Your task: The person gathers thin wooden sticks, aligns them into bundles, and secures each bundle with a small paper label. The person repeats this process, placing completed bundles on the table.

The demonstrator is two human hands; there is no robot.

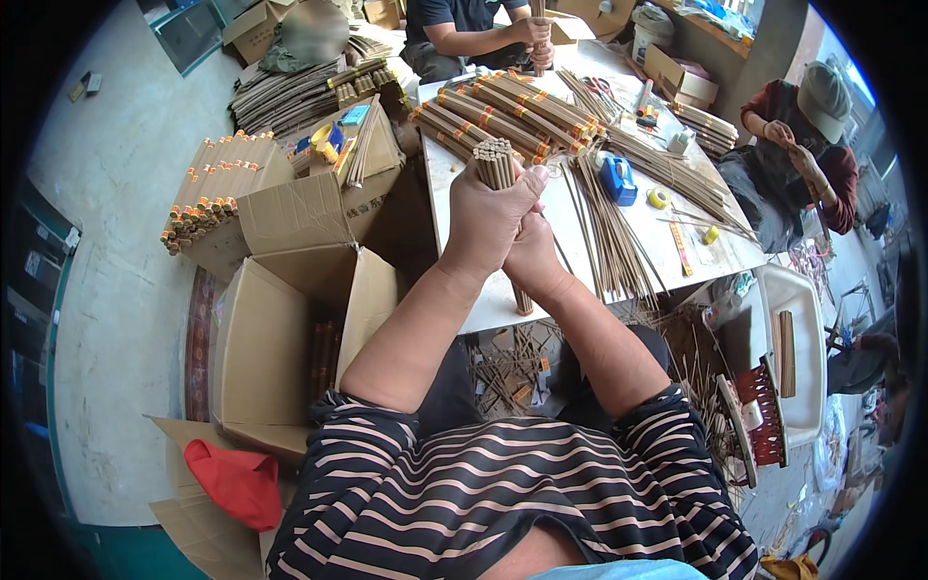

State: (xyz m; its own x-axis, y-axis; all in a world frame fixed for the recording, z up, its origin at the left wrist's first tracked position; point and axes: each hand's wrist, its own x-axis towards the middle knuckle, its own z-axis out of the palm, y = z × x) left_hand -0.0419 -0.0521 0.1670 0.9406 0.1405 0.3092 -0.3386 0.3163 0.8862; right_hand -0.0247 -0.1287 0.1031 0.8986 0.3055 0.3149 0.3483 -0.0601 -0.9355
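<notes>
Both my hands are wrapped round one upright bundle of brown incense sticks [494,164] at the near edge of the white table [454,208]. My left hand [480,217] is closed round its upper part, and my right hand [534,247] grips it just below on the right. The stick tops form an even round end above my fingers. Below the hands, the bundle's lower end shows near the table edge; its middle is hidden. Loose incense sticks [614,242] lie fanned out to the right. Beyond my hands, finished bundles with red and yellow bands [512,111] are piled up.
A blue tape dispenser [619,181] and yellow tape rolls [659,198] sit on the right of the table. An open cardboard box [280,358] stands at my left, near stacked bundles [217,184]. Two people work across the table and at its right. Stick scraps [510,367] litter the floor.
</notes>
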